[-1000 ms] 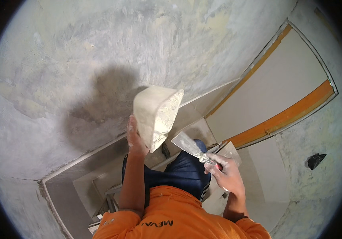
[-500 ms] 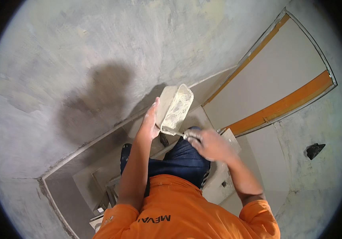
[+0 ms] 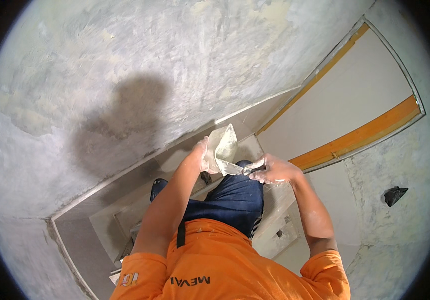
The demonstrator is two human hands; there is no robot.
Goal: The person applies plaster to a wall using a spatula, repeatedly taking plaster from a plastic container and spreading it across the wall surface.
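An off-white, plaster-smeared tub is gripped from its left side by my left hand, whose fingers wrap around the wall. The tub is tilted, its open side turned to the right, and pale filler coats the inside. My right hand closes round the handle of a putty knife. The knife's blade lies at the tub's near rim, with pale filler on it. White residue marks the fingers of both hands.
A grey, patchily plastered wall rises in front. To the right are a white door with orange-brown edging and a wall with a black piece sticking out. Below are my dark-trousered legs and a pale floor.
The tub has turned and come slightly lower and nearer, showing less of its inside. My right hand has shifted slightly right, the knife still at the rim.
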